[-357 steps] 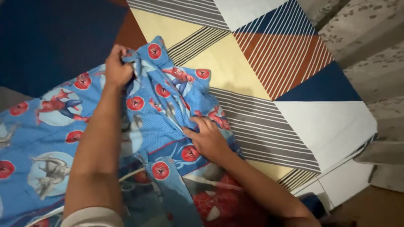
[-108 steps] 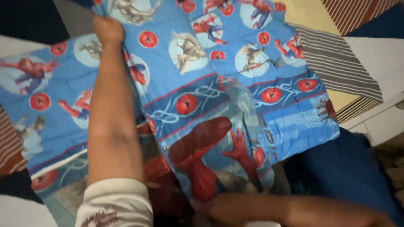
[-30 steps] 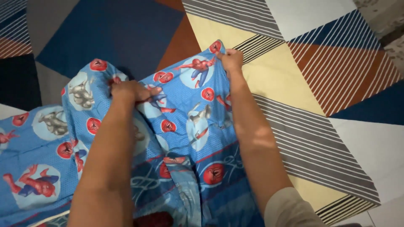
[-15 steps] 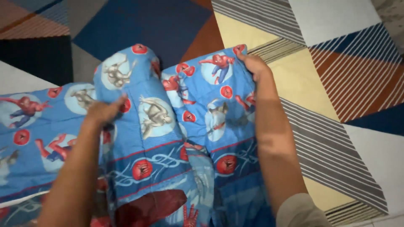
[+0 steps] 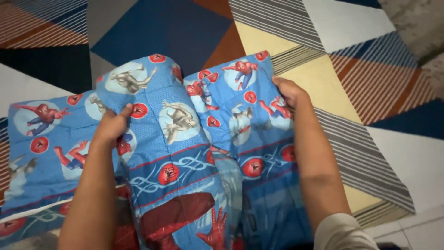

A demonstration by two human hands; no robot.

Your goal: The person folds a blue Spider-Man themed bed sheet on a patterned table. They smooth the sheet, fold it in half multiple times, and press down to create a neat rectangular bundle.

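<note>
Since half a second ago both hands slid nearer us along the blue cartoon-print sheet (image 5: 185, 139); we note its top edge now lies beyond the fingers.

Left hand (image 5: 111, 127): grip pinches a raised fold of the sheet, thumb on top, the other fingers hidden under the cloth. Right hand (image 5: 289, 90): grip closed on the sheet's right edge, fingers curled beneath, so we cannot tell how tight. Between the two hands the sheet humps into two ridges with a crease down the middle; its long axis runs left to right, and the loose bulk spreads flat past the left hand, so that hand is nearer the unfolded part. All of it lies on a bed cover (image 5: 323, 83) patterned in blue, cream, rust and striped triangles. Pale floor (image 5: 416, 227) shows at bottom right.
</note>
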